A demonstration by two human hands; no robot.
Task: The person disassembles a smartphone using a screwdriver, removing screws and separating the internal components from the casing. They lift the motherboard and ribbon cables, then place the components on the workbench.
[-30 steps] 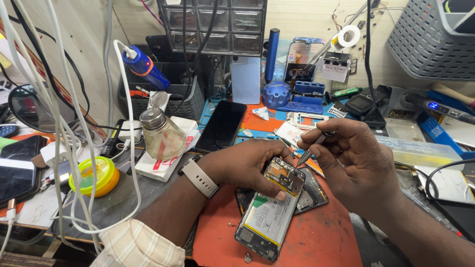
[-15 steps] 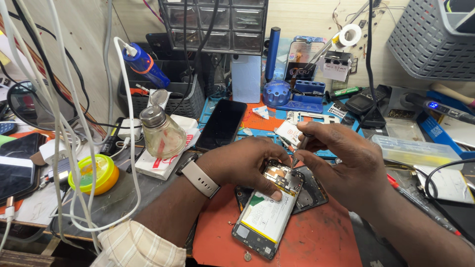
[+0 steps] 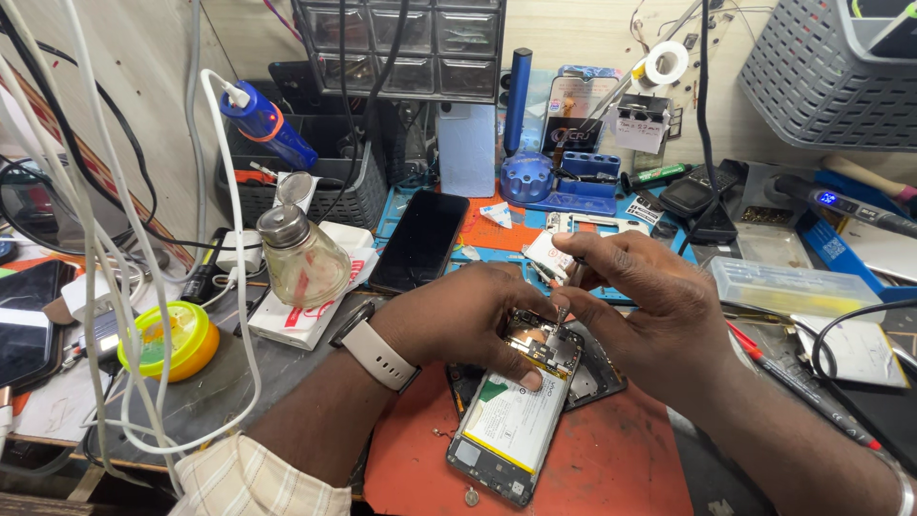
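opened smartphone (image 3: 511,420) is laid back-up on an orange repair mat (image 3: 621,468), long axis running near-left to far-right, circuit-board end pointed far/right, battery side nearer. left hand (image 3: 468,320) is clamped on the phone's far end, fingers curled over the edge. right hand (image 3: 640,315) is pinched on thin tweezers (image 3: 565,291), tips set down at the board. a 2nd dark phone (image 3: 420,239) is laid far-left. cluttered workbench, parts drawers (image 3: 401,43) against the wall.

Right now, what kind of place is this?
Most likely a phone repair bench. An opened phone with its battery showing lies on an orange work mat, the left hand steadies it, and a soldering iron sits nearby.
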